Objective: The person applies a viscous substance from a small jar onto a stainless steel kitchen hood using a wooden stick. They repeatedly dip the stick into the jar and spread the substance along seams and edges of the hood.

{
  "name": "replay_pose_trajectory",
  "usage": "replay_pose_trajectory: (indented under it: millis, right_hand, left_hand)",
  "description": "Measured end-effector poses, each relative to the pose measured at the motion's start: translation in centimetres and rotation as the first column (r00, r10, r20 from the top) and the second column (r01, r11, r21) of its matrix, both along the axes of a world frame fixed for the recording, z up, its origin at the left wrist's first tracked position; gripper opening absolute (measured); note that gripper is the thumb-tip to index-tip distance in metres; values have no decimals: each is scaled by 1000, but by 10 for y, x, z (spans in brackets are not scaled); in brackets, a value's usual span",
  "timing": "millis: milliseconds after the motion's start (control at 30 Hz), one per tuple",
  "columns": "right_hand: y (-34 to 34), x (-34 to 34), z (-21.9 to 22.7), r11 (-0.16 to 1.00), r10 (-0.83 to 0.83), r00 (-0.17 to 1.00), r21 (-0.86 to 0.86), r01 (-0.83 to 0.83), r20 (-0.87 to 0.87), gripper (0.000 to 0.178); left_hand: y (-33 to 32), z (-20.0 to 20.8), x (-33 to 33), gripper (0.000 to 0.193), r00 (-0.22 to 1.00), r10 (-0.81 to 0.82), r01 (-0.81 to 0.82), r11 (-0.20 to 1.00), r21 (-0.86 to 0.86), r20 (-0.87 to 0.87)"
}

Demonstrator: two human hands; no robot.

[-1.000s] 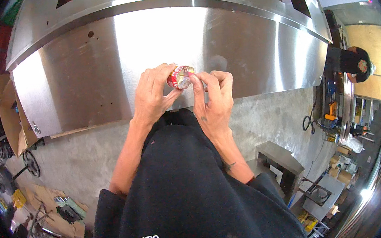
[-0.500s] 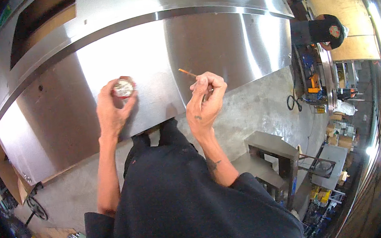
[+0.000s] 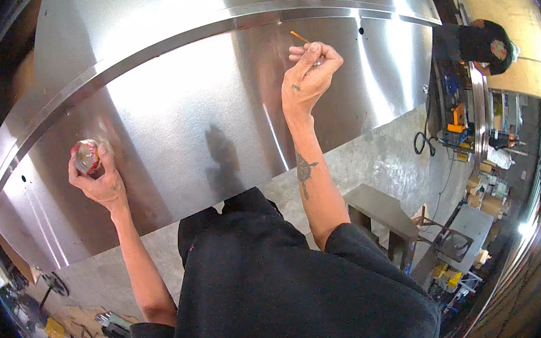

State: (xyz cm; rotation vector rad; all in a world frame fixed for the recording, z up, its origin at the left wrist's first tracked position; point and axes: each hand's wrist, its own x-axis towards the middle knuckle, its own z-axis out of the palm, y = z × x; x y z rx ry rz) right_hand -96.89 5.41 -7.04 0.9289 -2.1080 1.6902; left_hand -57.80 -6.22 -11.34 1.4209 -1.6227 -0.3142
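My left hand (image 3: pixel 104 185) is wrapped round a small round tub (image 3: pixel 86 155) with red on its side and a pale, shiny top. It is over the left part of a brushed steel panel (image 3: pixel 176 132). Farther out and to the right, my right hand (image 3: pixel 311 77) pinches a thin orange-brown stick (image 3: pixel 299 36). The stick's free end points away from me, up and left, near the raised steel ledge (image 3: pixel 230 24). Its lower part is hidden in my fingers, and I cannot tell whether the tip touches the steel.
A small dark hole (image 3: pixel 361 30) pierces the panel on the right. Beside my right elbow stands a grey metal frame (image 3: pixel 381 214) on the concrete floor. At the far right, a person in dark clothing (image 3: pixel 485 44) is beside a bench with tools and an orange object (image 3: pixel 456 118).
My left hand has moved left with the tub. My right hand has reached farther out and to the right with the stick. My view of the panel has shifted.
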Motion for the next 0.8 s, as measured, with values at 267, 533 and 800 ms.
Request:
replay_pose_trajectory:
  millis: [267, 533, 800]
  right_hand:
    - [-16, -21, -14, 998, 68, 997, -7, -67, 49, 18]
    - [-18, -17, -13, 997, 79, 996, -2, -79, 40, 17]
    - [-18, -22, -20, 996, 87, 996, -2, -87, -2, 19]
  left_hand:
    - [-2, -7, 5, 77, 989, 81, -78, 997, -24, 122]
    - [-4, -10, 8, 76, 987, 76, -69, 996, -57, 138]
    - [-3, -10, 6, 77, 990, 91, -90, 996, -10, 108]
